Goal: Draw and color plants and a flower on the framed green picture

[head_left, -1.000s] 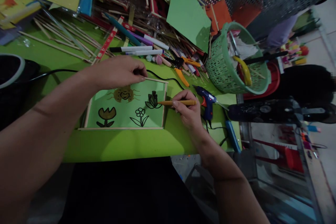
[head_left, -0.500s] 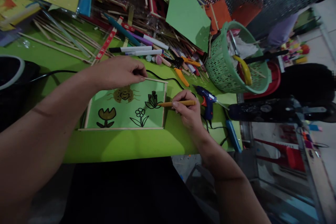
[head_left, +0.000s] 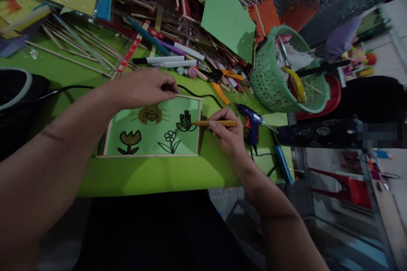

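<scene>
A green card point(head_left: 148, 137) edged with thin wooden sticks lies on the table, bearing black-outlined flowers and a brown ladybird-like bug. My left hand point(head_left: 152, 87) is closed at its top edge, thumb and fingers curled onto the stick there; some fingertips are hidden. At the card's right side my right hand point(head_left: 226, 129) grips an orange-yellow felt-tip pen point(head_left: 203, 123) like a writing tool. The pen's tip meets the leaves of the dark tulip cluster point(head_left: 186, 121) on the card. The lower left tulip point(head_left: 129, 140) has a brown fill, while the small flower point(head_left: 170, 137) is only outlined.
A blue glue gun point(head_left: 252, 123) lies right of my right hand, near a green basket point(head_left: 270, 72) of tools. Behind the card are markers point(head_left: 168, 63), orange-handled pliers point(head_left: 220, 93) and piled sticks. A black cable point(head_left: 68, 87) runs behind my left wrist.
The pen tip has shifted slightly up and left on the tulip cluster, and the pen lies a little flatter. My left hand stays in place on the card's edge.
</scene>
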`<state>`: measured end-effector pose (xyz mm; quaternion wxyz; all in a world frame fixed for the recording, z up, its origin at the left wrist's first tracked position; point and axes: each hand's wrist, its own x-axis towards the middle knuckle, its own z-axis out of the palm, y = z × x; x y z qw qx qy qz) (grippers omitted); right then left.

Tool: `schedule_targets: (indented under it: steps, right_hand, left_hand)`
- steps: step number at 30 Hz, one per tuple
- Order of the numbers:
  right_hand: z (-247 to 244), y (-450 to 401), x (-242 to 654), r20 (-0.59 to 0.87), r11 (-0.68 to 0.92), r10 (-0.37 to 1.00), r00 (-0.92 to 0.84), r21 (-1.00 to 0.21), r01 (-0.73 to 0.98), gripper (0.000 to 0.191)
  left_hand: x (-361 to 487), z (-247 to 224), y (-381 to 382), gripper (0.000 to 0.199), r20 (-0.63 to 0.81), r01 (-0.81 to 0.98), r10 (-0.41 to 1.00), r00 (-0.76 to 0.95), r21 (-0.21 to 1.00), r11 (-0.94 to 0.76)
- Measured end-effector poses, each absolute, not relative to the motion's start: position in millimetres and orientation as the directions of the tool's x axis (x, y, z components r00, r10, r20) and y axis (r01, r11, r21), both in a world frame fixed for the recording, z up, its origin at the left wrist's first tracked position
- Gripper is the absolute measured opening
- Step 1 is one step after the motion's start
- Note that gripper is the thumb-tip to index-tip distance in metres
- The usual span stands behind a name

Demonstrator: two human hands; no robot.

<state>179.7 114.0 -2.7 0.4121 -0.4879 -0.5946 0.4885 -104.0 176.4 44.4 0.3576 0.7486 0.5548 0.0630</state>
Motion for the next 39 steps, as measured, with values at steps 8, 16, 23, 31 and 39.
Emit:
schedule_targets:
  steps: [8,16,23,31,39]
  right_hand:
    - [-4.0,113.5,180.4,0.019,0.048,0.98,-0.197,-0.988,0.148,0.032]
    - [0.7,113.0,177.0,0.022,0.053,0.978,-0.209,-0.988,0.142,0.034]
    - [0.4,112.3,178.4,-0.002,0.037,0.977,-0.214,-0.984,0.174,0.035]
    - [0.5,113.0,178.0,0.017,0.05,0.979,-0.204,-0.986,0.156,0.032]
    - [2.4,114.0,175.9,0.022,0.053,0.983,-0.184,-0.985,0.167,0.033]
  left_hand:
    - [-101.4,47.8,175.7,0.037,-0.316,0.797,0.875,0.366,0.591,-0.12]
    - [-103.6,50.0,173.7,0.041,-0.307,0.787,0.87,0.386,0.602,-0.137]
    - [-103.8,44.7,175.8,0.039,-0.295,0.782,0.881,0.369,0.611,-0.123]
    - [-104.2,50.5,172.2,0.041,-0.292,0.773,0.863,0.413,0.613,-0.162]
    - [-104.1,45.3,175.6,0.039,-0.315,0.789,0.867,0.387,0.6,-0.134]
